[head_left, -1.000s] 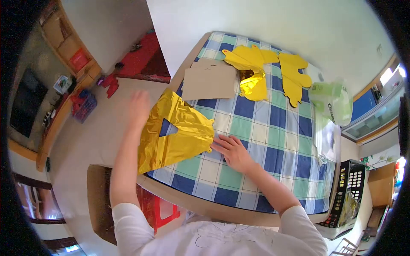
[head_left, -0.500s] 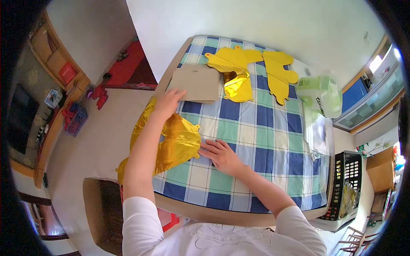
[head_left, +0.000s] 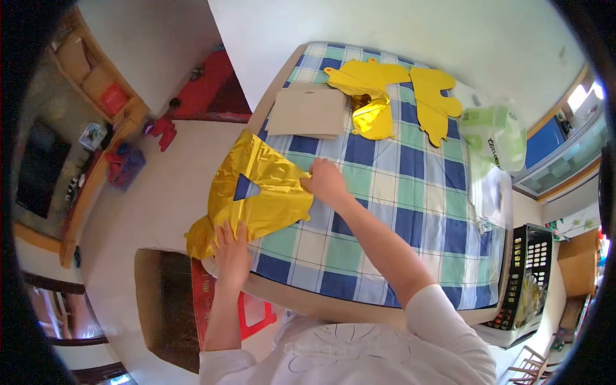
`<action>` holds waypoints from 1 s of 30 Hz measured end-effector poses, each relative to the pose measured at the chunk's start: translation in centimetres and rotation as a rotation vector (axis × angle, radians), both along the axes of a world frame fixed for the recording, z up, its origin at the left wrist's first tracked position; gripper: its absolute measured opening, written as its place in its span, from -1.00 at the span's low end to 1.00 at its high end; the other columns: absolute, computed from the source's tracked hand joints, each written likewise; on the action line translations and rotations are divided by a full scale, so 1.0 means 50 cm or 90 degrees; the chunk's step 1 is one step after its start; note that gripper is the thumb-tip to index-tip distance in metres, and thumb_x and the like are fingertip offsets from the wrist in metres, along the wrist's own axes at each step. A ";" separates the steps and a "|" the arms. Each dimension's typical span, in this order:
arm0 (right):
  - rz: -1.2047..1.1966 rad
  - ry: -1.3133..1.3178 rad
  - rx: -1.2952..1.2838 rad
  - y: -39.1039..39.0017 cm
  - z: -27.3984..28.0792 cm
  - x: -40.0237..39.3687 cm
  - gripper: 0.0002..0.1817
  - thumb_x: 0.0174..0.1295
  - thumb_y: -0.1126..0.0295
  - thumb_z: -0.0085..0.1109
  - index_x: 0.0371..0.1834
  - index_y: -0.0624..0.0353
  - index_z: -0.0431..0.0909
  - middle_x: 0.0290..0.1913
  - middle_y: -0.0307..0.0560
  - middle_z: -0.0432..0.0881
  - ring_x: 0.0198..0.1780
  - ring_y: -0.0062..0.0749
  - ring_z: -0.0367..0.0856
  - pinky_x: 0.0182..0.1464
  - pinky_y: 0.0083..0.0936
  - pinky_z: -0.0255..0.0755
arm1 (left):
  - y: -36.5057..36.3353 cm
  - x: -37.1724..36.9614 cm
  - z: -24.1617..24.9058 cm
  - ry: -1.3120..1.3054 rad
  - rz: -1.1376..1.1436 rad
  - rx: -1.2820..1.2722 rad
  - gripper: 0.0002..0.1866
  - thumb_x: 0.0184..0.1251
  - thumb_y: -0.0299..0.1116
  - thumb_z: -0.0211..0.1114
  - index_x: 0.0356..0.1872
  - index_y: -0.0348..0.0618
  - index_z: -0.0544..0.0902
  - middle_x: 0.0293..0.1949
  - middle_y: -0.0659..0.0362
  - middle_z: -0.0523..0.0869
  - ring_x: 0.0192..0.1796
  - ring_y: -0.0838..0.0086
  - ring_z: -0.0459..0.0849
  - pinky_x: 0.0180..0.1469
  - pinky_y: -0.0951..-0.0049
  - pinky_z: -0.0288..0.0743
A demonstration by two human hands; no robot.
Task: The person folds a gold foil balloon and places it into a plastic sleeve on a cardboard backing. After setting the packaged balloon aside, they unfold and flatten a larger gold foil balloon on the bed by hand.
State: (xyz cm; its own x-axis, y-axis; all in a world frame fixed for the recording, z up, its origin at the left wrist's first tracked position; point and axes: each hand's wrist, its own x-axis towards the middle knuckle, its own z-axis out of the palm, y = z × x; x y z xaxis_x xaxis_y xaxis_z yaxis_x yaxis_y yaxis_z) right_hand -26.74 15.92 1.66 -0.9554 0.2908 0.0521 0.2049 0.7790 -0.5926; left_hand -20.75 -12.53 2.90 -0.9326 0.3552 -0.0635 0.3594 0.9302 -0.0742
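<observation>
A shiny gold foil sheet (head_left: pixel 269 170) with a small triangular hole lies at the left edge of the checkered tablecloth (head_left: pixel 359 221), partly hanging over the edge. My left hand (head_left: pixel 232 253) rests with fingers spread on its lower part. At the sheet's right edge, my right hand (head_left: pixel 326 181) has its fingers pinched on the foil. Beyond it sits a stack of beige cardboard sheets (head_left: pixel 307 114). Farther back are a yellow and gold foil piece (head_left: pixel 372 119) and a flat yellow piece (head_left: pixel 431 102).
A green and white plastic package (head_left: pixel 494 135) and clear plastic bags (head_left: pixel 491 199) lie along the right side. A black basket (head_left: pixel 529 269) stands beyond the right edge. On the floor at lower left are an open cardboard box (head_left: pixel 168 308) and a red stool (head_left: pixel 256 314).
My left hand has moved from the cardboard stack down onto the foil's lower part. My right hand has moved up and closed on the foil's right edge. The camera view has shifted slightly.
</observation>
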 end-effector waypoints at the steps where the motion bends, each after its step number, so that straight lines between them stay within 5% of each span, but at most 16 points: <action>1: -0.025 0.058 0.033 -0.010 -0.017 -0.014 -0.68 0.00 0.28 0.30 -0.21 0.21 0.55 -0.23 0.07 0.65 -0.14 -0.01 0.62 -0.09 -0.22 0.51 | -0.012 -0.007 -0.019 0.017 0.004 0.025 -0.34 0.21 -0.38 0.20 0.40 -0.02 0.31 0.42 -0.20 0.21 0.46 -0.13 0.16 0.40 -0.09 0.14; 6: 0.005 0.031 -0.181 -0.001 -0.038 -0.011 -0.71 -0.01 0.37 0.32 -0.22 0.19 0.53 -0.36 0.05 0.67 -0.28 -0.11 0.66 -0.20 -0.30 0.52 | -0.033 -0.024 -0.038 0.064 -0.018 0.070 -0.48 0.36 -0.44 -0.02 0.36 0.04 0.39 0.39 -0.16 0.29 0.41 -0.10 0.26 0.35 -0.08 0.21; 10: -0.025 0.042 -0.271 0.055 -0.034 0.038 -0.79 -0.02 0.45 0.27 -0.28 0.16 0.55 -0.25 0.16 0.67 -0.18 0.02 0.67 -0.13 -0.23 0.53 | -0.009 0.001 -0.022 0.028 -0.069 0.113 -0.50 0.33 -0.41 0.07 0.32 0.06 0.45 0.34 -0.15 0.37 0.39 -0.09 0.30 0.33 -0.07 0.23; 11: -0.014 0.043 -0.301 0.071 -0.033 0.055 -0.74 -0.03 0.47 0.31 -0.24 0.17 0.51 -0.32 0.11 0.67 -0.26 -0.07 0.68 -0.23 -0.28 0.51 | 0.000 0.014 -0.022 0.027 -0.083 0.119 -0.50 0.32 -0.41 0.09 0.31 0.06 0.46 0.32 -0.15 0.38 0.39 -0.09 0.31 0.32 -0.06 0.24; 18: -0.030 0.024 -0.260 0.064 0.014 0.136 -0.70 0.05 0.50 0.29 -0.14 0.18 0.45 -0.46 0.06 0.62 -0.38 -0.15 0.64 -0.34 -0.29 0.46 | 0.076 0.054 0.028 0.113 -0.170 0.144 -0.44 0.18 -0.41 0.27 0.27 0.03 0.48 0.30 -0.08 0.40 0.36 -0.01 0.34 0.36 -0.04 0.22; 21: -0.029 0.082 -0.228 0.062 -0.016 0.137 -0.72 0.09 0.50 0.27 -0.13 0.19 0.46 -0.38 0.08 0.61 -0.37 -0.08 0.62 -0.28 -0.25 0.48 | 0.161 0.060 0.036 0.026 -0.371 0.305 -0.51 0.13 -0.42 0.31 0.17 -0.09 0.55 0.22 -0.02 0.49 0.29 0.05 0.43 0.31 0.04 0.32; 24: -0.034 0.184 -0.174 0.052 0.010 0.164 -0.76 0.11 0.54 0.22 -0.13 0.19 0.49 -0.19 0.09 0.60 -0.25 0.01 0.59 -0.15 -0.24 0.49 | 0.223 0.049 -0.031 0.114 -0.447 0.350 -0.65 0.19 -0.43 0.20 0.02 -0.26 0.59 0.07 -0.03 0.58 0.20 0.09 0.50 0.19 0.14 0.45; 30: 0.165 0.360 -0.002 0.068 0.003 0.248 -0.75 0.07 0.64 0.14 -0.17 0.16 0.54 -0.05 0.02 0.57 -0.04 0.01 0.52 -0.01 -0.22 0.47 | 0.215 0.023 -0.055 0.159 -0.406 0.408 -0.76 0.13 -0.44 0.30 -0.15 -0.26 0.65 -0.07 0.09 0.66 0.07 0.20 0.59 0.09 0.26 0.53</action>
State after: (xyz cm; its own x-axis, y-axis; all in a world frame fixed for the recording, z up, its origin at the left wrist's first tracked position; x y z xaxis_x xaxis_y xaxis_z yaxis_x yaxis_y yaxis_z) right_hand -14.34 19.34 1.80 -0.8198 0.0539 0.5700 -0.3367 0.7599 -0.5561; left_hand -19.62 -1.80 0.17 -0.5100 0.7019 0.4972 0.8583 0.4534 0.2403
